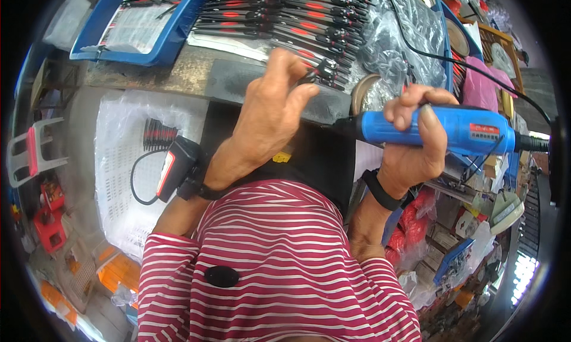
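Note:
My right hand (pixel 419 133) is wrapped round a blue electric screwdriver (pixel 458 127), held level. Its black nose points left and a dark cord leaves its right end. Over the near edge of the bench, my left hand (pixel 270 101) is closed, thumb and forefinger at the black end of a slim tool (pixel 321 73). Fingers hide part of that tool. Just beyond lie stacked rows of similar slim black and silver tools (pixel 238 16) with red inlays; their exact kind is unclear. A dark block (pixel 229 80) sits at the bench edge beside my left hand.
Blue bins (pixel 160 55) stand at the back left, holding more slim tools. A white plastic-lined basket (pixel 122 181) sits low on the left. Clear plastic bags (pixel 395 38) lie at the back right. A black cable (pixel 470 59) arcs over the right side.

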`<state>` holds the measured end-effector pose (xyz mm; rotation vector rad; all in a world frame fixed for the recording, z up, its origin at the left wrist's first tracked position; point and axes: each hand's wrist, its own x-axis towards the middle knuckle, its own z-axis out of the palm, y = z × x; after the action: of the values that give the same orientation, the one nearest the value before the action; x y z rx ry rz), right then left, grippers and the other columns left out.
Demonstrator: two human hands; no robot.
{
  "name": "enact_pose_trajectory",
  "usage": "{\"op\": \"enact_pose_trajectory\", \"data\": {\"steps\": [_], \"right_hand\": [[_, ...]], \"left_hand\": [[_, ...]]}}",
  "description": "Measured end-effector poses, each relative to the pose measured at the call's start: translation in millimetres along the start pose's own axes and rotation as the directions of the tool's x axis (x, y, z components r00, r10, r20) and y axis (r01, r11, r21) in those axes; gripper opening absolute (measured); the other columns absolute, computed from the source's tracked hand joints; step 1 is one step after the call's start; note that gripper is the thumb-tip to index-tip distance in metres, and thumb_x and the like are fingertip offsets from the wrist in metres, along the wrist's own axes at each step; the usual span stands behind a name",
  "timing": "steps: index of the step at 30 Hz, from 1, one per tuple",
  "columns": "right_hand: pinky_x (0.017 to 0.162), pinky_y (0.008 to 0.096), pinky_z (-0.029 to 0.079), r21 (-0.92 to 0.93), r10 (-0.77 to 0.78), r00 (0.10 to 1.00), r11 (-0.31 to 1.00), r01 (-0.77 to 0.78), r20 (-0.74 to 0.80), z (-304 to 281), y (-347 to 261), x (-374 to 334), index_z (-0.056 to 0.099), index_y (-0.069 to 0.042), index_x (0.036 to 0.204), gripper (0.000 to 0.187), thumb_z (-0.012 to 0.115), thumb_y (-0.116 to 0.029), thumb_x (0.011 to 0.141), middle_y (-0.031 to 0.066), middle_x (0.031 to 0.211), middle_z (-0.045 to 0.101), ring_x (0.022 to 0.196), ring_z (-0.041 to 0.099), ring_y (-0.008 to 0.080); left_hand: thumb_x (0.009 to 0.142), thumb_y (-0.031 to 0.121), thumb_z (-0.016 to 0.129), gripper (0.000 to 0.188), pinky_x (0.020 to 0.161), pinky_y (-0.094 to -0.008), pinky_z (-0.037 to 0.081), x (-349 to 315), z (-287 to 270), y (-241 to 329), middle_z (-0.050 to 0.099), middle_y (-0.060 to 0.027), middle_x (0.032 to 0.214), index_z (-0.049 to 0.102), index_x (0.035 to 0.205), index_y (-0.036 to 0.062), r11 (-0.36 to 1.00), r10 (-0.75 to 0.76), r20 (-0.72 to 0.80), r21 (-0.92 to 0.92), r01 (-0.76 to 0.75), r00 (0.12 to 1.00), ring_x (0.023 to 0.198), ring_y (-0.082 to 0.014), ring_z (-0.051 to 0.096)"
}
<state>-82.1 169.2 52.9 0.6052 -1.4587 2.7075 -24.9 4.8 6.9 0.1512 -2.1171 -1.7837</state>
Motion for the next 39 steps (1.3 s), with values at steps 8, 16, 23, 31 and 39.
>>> {"op": "enact_pose_trajectory", "data": {"steps": [8,16,23,31,39], "right_hand": [[0.06,0.0288,0.047,-0.126,-0.022,0.999,0.992,0.018,-0.029,26.5,8.6,3.5,0.052,0.004,0.091,0.018,0.058,0.002,0.074,0.0122,0.075,0.059,0.058,0.055,0.0153],[0.056,0.0252,0.048,-0.185,-0.071,0.995,0.979,0.082,0.063,44.2,13.1,5.2,0.054,0.004,0.089,0.018,0.062,0.002,0.073,0.0081,0.072,0.059,0.059,0.056,0.0123],[0.055,0.0246,0.048,-0.175,-0.074,0.993,0.981,0.09,0.094,53.7,15.2,5.9,0.053,0.001,0.094,0.023,0.064,0.004,0.073,0.0072,0.075,0.06,0.06,0.057,0.0114],[0.056,0.0317,0.046,-0.227,-0.082,0.991,0.968,0.103,0.102,59.0,18.3,4.5,0.051,0.006,0.095,0.021,0.056,0.002,0.074,0.0182,0.078,0.06,0.055,0.053,0.0172],[0.055,0.0322,0.046,-0.277,-0.072,0.992,0.956,0.099,0.105,56.4,19.6,4.1,0.052,0.007,0.096,0.023,0.056,0.003,0.074,0.0193,0.077,0.06,0.055,0.053,0.0177]], "left_hand": [[0.087,0.001,0.051,0.029,0.043,-0.0195,0.041,-36.3,8.2,-14.7,0.055,-0.0087,0.074,0.039,0.113,-0.0023,0.836,-0.407,0.125,-0.349,0.424,0.905,0.054,-0.0079,0.05],[0.086,0.003,0.051,0.029,0.038,-0.0201,0.037,-41.9,10.7,-20.3,0.058,-0.0113,0.072,0.038,0.112,-0.0008,0.75,-0.459,0.18,-0.446,0.488,0.87,0.05,-0.0094,0.051],[0.085,0.001,0.051,0.029,0.037,-0.0174,0.029,-41.8,17.1,-22.4,0.055,-0.0087,0.069,0.037,0.111,0.0058,0.581,-0.535,0.22,-0.604,0.545,0.815,0.048,-0.0061,0.04],[0.083,-0.001,0.046,0.023,0.036,-0.0181,0.027,-42.2,22.6,-20.5,0.051,-0.0042,0.061,0.036,0.102,0.0072,0.641,-0.535,0.154,-0.566,0.518,0.831,0.046,-0.0042,0.039],[0.084,-0.001,0.049,0.025,0.037,-0.0155,0.026,-43.0,22.6,-21.3,0.053,-0.0053,0.066,0.038,0.105,0.0081,0.648,-0.537,0.16,-0.55,0.527,0.828,0.048,-0.0036,0.038]]}}
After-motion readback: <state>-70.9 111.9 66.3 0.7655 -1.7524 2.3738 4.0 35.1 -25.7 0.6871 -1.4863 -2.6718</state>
